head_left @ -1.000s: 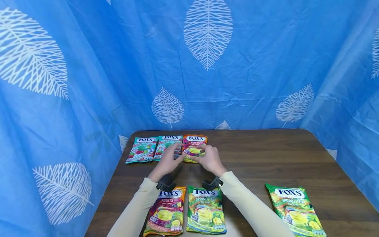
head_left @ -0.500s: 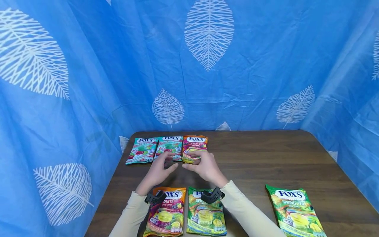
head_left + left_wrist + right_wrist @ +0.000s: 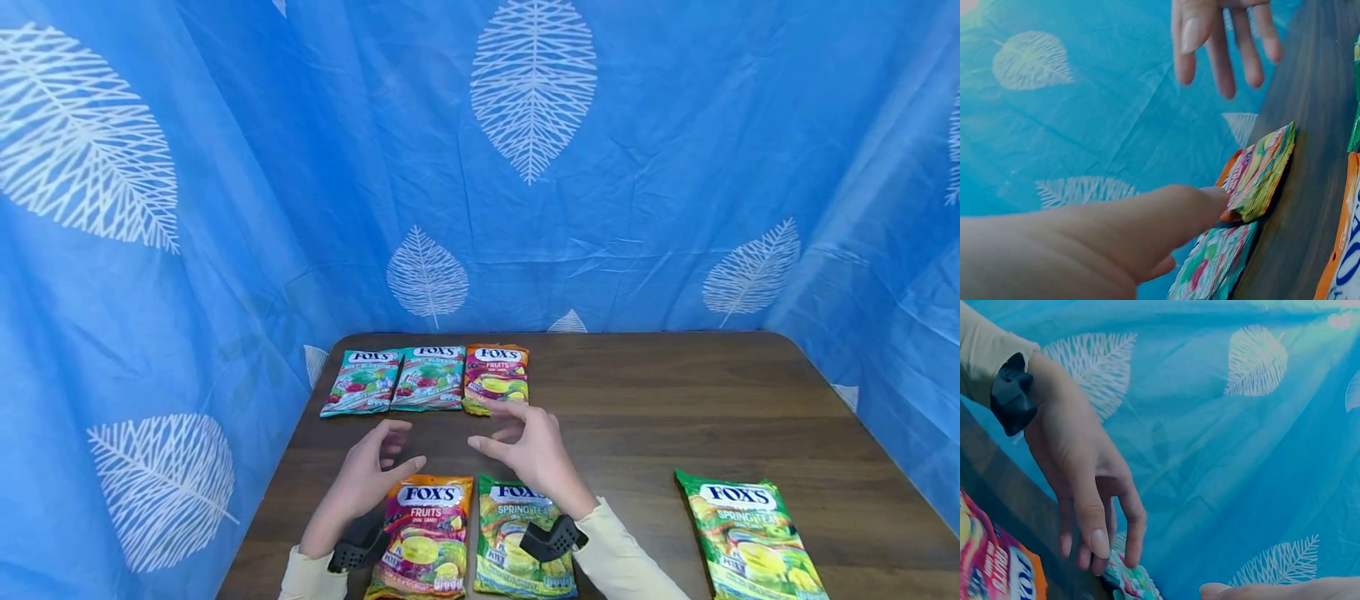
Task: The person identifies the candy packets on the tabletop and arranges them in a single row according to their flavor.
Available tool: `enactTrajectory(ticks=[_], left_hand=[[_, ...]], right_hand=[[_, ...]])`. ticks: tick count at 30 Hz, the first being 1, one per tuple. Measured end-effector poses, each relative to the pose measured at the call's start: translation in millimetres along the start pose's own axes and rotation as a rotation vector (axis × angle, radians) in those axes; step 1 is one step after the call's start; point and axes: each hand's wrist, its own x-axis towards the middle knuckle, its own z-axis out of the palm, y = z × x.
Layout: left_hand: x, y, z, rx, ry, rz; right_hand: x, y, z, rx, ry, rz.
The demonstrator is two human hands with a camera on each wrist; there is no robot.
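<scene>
Both bare hands hover over the table and hold nothing. The left hand (image 3: 367,475), fingers loosely bent, is over the upper left of an orange-purple Fox's Fruits candy bag (image 3: 431,533). Just above a green Spring Tea bag (image 3: 504,542) is the right hand (image 3: 531,446), its thumb and fingers spread apart. Its fingertips overlap the lower edge of another Fruits bag (image 3: 497,373) in the head view. Beside that bag in the back row lie two teal Mint Blossom bags, a left one (image 3: 362,382) and a middle one (image 3: 429,379). The left wrist view shows the back Fruits bag (image 3: 1263,169) past the left thumb.
A second Spring Tea bag (image 3: 753,533) lies slightly tilted at the front right of the dark wooden table (image 3: 637,417). A blue curtain (image 3: 637,167) with white leaf prints hangs behind and along both sides. Black bands sit on both wrists.
Both hands have drawn back from the Fruits bag in the back row toward the front and moved apart, the left one farther to the left. The bags lie where they were.
</scene>
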Motion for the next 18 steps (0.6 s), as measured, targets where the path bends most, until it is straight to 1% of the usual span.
enactTrajectory(ticks=[3, 7, 14, 18], left_hand=[[-8.4, -3.4, -2.8, -0.028, -0.002, -0.034], [-17.9, -7.1, -4.8, -0.036, -0.003, -0.069], [-34.1, -11.2, -3.2, 0.014, 0.007, -0.169], [-43.8, -13.6, -0.8, 0.035, -0.006, -0.236]], right_hand=[[-8.5, 1.6, 2.3, 0.013, -0.009, -0.002], [-18.6, 5.4, 8.4, 0.021, -0.041, -0.008], [-34.0, 12.1, 21.5, 0.078, -0.112, 0.002], [-42.1, 12.4, 30.2, 0.101, -0.146, 0.031]])
